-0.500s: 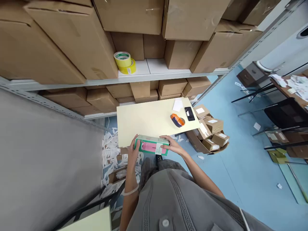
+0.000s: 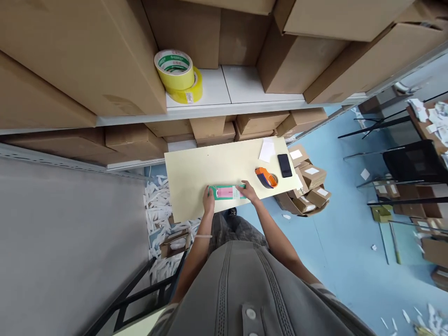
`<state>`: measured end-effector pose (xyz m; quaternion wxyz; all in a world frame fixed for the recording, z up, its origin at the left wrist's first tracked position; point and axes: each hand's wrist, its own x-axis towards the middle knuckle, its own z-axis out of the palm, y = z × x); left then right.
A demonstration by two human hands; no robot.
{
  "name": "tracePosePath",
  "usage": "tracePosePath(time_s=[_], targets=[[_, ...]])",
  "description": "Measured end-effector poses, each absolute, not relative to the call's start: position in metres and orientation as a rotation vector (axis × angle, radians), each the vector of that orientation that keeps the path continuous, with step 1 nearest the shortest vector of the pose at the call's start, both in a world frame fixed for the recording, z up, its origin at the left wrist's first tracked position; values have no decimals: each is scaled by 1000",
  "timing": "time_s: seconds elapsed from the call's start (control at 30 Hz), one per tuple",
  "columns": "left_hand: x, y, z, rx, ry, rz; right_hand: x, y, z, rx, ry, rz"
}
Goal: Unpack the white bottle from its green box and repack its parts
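A slim green product box (image 2: 226,192) with a pink picture on its face lies lengthwise between my two hands, over the front part of the cream tabletop (image 2: 196,170). My left hand (image 2: 208,201) grips its left end, the thumb on the near side. At the other end, my right hand (image 2: 248,192) holds it with the fingers over the top edge and a pale label. Whether the box rests on the tabletop or hovers just above it, I cannot tell. To the right are an orange tape dispenser (image 2: 265,177), a black phone (image 2: 284,165) and white paper (image 2: 267,150).
Shelves ahead hold large cardboard boxes (image 2: 199,28) and two yellow tape rolls (image 2: 180,77). A carton of small labelled boxes (image 2: 310,191) stands on the floor to the right. White paper scraps (image 2: 156,205) lie at the left, beside a grey wall (image 2: 70,233).
Both hands have moved forward with the box, away from my body and over the tabletop. The view has come closer to the shelf.
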<state>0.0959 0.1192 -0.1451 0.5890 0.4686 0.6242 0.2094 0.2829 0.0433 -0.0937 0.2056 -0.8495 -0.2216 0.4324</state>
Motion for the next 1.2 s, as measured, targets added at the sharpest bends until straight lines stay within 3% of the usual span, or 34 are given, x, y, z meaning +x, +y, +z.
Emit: tracePosePath(time_s=[0.2, 0.5, 0.83, 1.2], targets=[[106, 120, -156, 1082, 1561, 408, 295, 49, -132, -2285, -605, 989], [108, 115, -164, 1293, 1609, 390, 303, 28, -159, -2274, -650, 1042], [74, 130, -175, 1225, 1778, 389, 324, 39, -154, -2251, -639, 1209], [75, 118, -140, 1520, 1779, 392, 335, 51, -132, -2209, -689, 1340]])
